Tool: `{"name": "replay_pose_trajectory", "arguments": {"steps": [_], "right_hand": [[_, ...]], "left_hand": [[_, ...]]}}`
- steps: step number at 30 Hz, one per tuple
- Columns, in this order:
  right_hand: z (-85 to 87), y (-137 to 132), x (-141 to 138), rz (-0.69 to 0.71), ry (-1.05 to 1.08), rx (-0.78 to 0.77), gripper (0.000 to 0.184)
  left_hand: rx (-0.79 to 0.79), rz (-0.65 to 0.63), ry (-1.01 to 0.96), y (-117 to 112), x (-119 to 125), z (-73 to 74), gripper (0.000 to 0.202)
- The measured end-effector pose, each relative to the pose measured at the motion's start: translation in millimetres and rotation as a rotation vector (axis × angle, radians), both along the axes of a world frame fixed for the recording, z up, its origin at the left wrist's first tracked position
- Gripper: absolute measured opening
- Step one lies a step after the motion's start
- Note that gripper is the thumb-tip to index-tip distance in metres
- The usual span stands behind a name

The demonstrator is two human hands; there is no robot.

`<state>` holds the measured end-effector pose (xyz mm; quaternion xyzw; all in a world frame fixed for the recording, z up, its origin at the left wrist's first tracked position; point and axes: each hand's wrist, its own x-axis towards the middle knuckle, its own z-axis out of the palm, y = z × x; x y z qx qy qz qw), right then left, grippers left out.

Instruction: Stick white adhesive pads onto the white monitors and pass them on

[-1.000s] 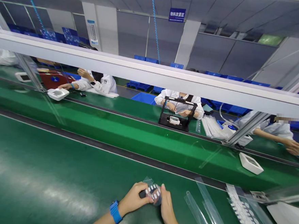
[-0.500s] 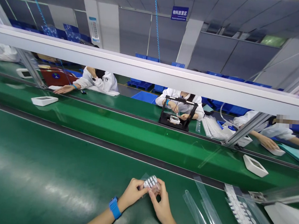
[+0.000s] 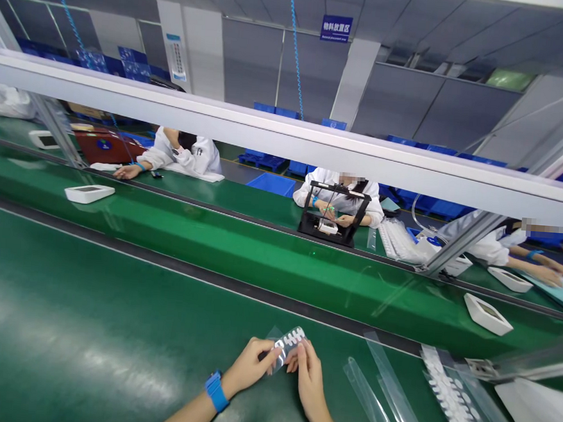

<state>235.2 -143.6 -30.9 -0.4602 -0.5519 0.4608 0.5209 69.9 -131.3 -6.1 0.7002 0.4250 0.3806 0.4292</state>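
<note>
Green matting covers the desk [image 3: 85, 326] at the near edge of a factory conveyor line. Both hands meet low in view: the left hand [image 3: 250, 366] and right hand [image 3: 309, 379] pinch a small clear film strip [image 3: 287, 345] carrying white pads, possibly stickers. More clear strips [image 3: 379, 398] lie just right.

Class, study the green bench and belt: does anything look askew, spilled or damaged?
Nothing stands out. Both hands, left hand and right hand, hold a clear strip of white pads above the bench. Loose clear film strips lie crosswise at the right, untidy but undamaged.
</note>
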Motion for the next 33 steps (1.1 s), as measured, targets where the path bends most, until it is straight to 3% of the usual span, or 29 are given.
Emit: {"name": "replay_pose_trajectory", "arguments": {"steps": [4, 8, 23, 33], "right_hand": [[5.2, -1, 0, -0.048, -0.066, 0.019, 0.047], [6.4, -1, 1, -0.055, -0.107, 0.061, 0.035], [11.4, -6, 2, 0.013, -0.198, 0.123, 0.025], [20.5, -14, 2, 0.067, -0.338, 0.246, 0.025]], "left_hand": [[0.027, -0.016, 0.022, -1, -1, 0.3, 0.048], [0.038, -0.033, 0.048, -1, -1, 0.1, 0.04], [0.031, 0.005, 0.024, 0, -1, 4.2, 0.037], [0.042, 0.065, -0.019, 2, 0, -0.8, 0.037]]}}
